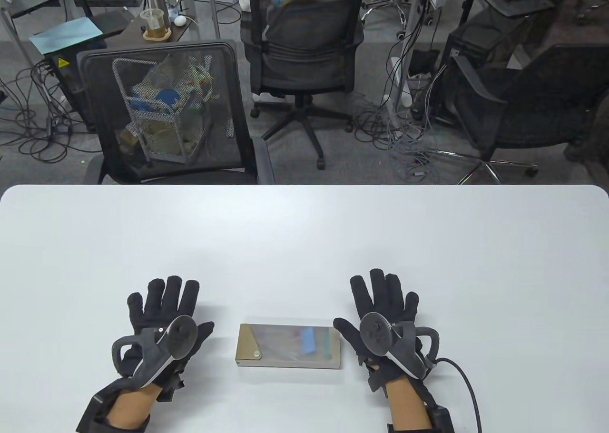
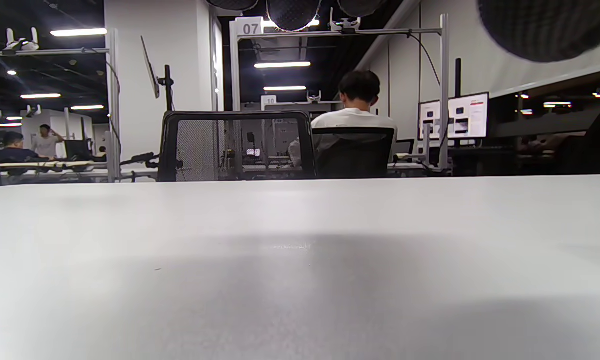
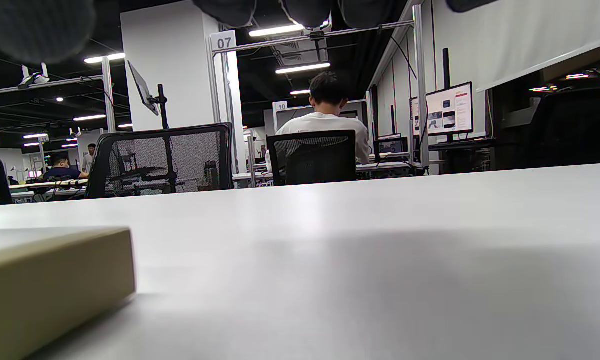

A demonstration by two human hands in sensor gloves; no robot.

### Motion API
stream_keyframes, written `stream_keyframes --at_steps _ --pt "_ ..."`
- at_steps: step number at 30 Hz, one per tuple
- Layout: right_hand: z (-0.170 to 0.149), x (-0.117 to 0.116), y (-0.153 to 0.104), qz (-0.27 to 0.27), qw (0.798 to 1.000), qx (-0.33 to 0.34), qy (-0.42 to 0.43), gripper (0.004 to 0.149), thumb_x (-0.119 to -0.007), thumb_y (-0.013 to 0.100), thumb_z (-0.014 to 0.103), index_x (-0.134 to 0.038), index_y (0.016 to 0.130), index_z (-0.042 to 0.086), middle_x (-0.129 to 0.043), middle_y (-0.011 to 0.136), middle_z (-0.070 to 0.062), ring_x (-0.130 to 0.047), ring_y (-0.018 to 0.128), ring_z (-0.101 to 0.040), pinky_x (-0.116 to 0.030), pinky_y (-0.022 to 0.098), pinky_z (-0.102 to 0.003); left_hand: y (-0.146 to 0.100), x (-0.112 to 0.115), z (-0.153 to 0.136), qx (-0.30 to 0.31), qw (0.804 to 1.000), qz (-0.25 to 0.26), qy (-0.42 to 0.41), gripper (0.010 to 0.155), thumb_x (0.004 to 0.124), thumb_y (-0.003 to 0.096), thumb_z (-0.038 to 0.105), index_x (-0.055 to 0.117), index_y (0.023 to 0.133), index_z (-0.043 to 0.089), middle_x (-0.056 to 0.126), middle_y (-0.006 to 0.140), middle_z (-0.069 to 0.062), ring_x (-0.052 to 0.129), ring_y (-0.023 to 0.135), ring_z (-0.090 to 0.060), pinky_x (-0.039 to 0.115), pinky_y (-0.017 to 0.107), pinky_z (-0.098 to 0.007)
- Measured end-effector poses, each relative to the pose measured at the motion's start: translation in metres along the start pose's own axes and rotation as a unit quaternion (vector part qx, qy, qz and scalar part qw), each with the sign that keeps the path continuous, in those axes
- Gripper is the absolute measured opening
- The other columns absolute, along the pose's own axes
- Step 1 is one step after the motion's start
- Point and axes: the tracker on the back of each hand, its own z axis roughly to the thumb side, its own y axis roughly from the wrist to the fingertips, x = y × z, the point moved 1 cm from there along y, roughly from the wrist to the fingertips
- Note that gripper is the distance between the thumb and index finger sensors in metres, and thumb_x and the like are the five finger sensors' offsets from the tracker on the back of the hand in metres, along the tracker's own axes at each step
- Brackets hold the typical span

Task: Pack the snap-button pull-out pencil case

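One white table (image 1: pixel 304 233). One pencil case (image 1: pixel 289 346) on it, with one round snap button (image 1: pixel 257 355) and one blue thing (image 1: pixel 308 340) seen through its clear top. Two gloved hands: one left hand (image 1: pixel 164 319), one right hand (image 1: pixel 385 316). Two trackers, one on each hand. Three black chairs past the table: one mesh chair (image 1: pixel 166 114), one office chair (image 1: pixel 304 57), one dark chair (image 1: pixel 518 109). One wire basket (image 1: pixel 159 114). One person in a white shirt (image 3: pixel 324 125), back turned
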Motion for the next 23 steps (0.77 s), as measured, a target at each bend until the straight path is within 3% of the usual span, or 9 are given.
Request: stream_keyframes --at_steps 23 --pt "0.0062 -0.0027 -0.0014 0.0 1.0 0.011 0.005 0.086 -0.06 0.038 0.079 -0.031 0.11 0.044 -0.026 0.124 0.0 -0.032 0.112 -0.036 -0.036 0.073 -0.071 -0.0009 0.0 0.0008 -0.001 1.0 0.005 0.004 0.092 0.071 0.0306 0.073 0.035 0.111 0.048 0.036 0.124 0.011 0.034 0.122 -0.028 0.023 0.085 -0.064"
